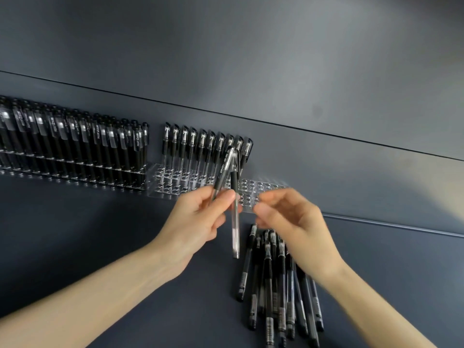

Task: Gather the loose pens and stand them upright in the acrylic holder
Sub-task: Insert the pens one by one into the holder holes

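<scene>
My left hand (200, 217) grips two black gel pens (234, 222), held roughly upright in front of the clear acrylic holder (175, 187); one slants left, the other hangs down with its clear barrel below my fingers. My right hand (288, 217) hovers just right of them, blurred, fingers loosely curled, holding nothing that I can see. A row of black pens (208, 144) stands in the holder's back holes; the front holes are empty. A pile of loose black pens (276, 285) lies on the dark table below my right hand.
A second acrylic holder full of several black pens (75, 146) stands to the left, against the holder in use. The dark grey table (100, 234) meets a dark wall panel behind the holders.
</scene>
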